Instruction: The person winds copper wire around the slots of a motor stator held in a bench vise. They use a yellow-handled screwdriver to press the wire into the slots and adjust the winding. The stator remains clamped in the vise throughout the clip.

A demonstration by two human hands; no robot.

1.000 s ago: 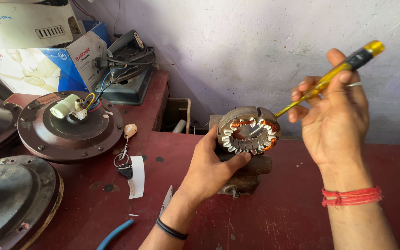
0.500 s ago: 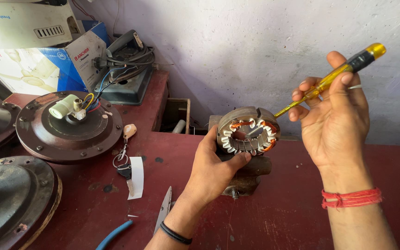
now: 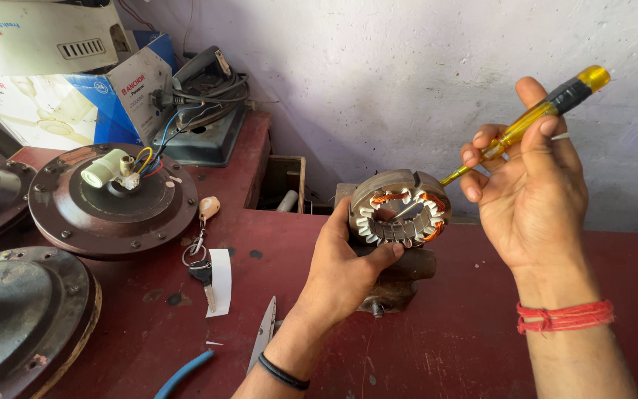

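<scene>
With the left hand point(image 3: 345, 262) gripping the motor ring point(image 3: 400, 207), the right hand point(image 3: 529, 188) grips a screwdriver point(image 3: 526, 125), its tip inside the ring's copper windings, work apparently midway.

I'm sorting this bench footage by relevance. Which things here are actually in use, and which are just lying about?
In use:
- left hand gripping the motor stator
- right hand holding the yellow screwdriver, its tip inside the stator

Lying about:
- brown fan motor housing
- keys
- scissors
- cardboard box
- blue cable
</scene>
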